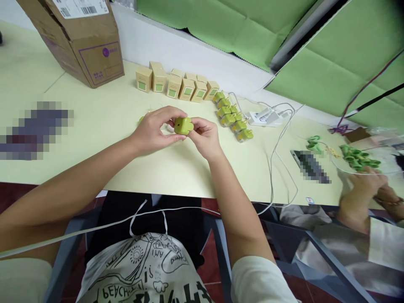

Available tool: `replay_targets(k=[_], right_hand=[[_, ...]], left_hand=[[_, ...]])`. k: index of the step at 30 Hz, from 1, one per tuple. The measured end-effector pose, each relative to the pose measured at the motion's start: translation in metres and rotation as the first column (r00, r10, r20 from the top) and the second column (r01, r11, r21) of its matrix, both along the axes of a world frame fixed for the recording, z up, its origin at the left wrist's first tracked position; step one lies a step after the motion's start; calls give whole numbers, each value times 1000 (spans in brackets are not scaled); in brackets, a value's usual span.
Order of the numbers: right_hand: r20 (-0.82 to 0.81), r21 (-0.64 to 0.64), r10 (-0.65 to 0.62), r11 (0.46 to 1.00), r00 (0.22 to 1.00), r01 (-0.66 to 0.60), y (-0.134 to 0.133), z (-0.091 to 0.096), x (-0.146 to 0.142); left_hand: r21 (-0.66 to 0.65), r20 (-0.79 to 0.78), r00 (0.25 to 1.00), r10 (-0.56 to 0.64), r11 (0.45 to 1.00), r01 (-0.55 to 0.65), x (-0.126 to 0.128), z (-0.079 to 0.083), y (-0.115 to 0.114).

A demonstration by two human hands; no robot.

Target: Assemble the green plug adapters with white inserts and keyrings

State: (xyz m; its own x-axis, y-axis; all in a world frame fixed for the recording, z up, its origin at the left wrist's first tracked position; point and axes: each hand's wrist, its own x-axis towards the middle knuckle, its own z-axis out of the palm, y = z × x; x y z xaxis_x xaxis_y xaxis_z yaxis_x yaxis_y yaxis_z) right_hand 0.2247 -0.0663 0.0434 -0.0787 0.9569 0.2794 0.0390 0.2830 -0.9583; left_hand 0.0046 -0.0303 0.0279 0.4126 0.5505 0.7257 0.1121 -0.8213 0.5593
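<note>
Between my two hands, above the table, is a small yellow-green case (182,126) with rounded lobes on its right and a small dark hole in its face. My left hand (150,131) pinches it from the left with thumb and forefinger. On the other side, the fingertips of my right hand (205,135) are closed on its lobed end. Part of another yellow-green thing (141,120) shows behind my left hand, mostly hidden. To the right of my hands, several similar yellow-green pieces (239,125) with loops stand in rows in clear holders.
Several small kraft boxes (173,86) line the back, near a large cardboard carton (97,59). White cables run from a power strip (267,117) across the table (176,176). At right, a co-worker's hands (368,181) are by a green pile (358,158) and a phone (311,167).
</note>
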Motion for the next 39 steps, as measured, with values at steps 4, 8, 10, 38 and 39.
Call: replay_targets(k=[4,8,10,38,39], right_hand=[[8,25,-90,996,996,90,-2,-1,-4],[-11,38,-79,996,997,79,-5,2,-2],[-21,36,-70,997,997,71,-6,3,-2],[-139,23,19,1000,990,-16,8,-14,3],[-160,13,28,1000,987,-27,9,-15,2]], left_hand=[[-63,47,999,8,998,-5,4,-8,1],[-127,88,996,-11,992,22,8,-13,1],[-152,109,994,-27,987,44,10,-13,0],[31,176,978,-114,993,110,9,-16,9],[24,187,975,-123,992,121,9,-16,8]])
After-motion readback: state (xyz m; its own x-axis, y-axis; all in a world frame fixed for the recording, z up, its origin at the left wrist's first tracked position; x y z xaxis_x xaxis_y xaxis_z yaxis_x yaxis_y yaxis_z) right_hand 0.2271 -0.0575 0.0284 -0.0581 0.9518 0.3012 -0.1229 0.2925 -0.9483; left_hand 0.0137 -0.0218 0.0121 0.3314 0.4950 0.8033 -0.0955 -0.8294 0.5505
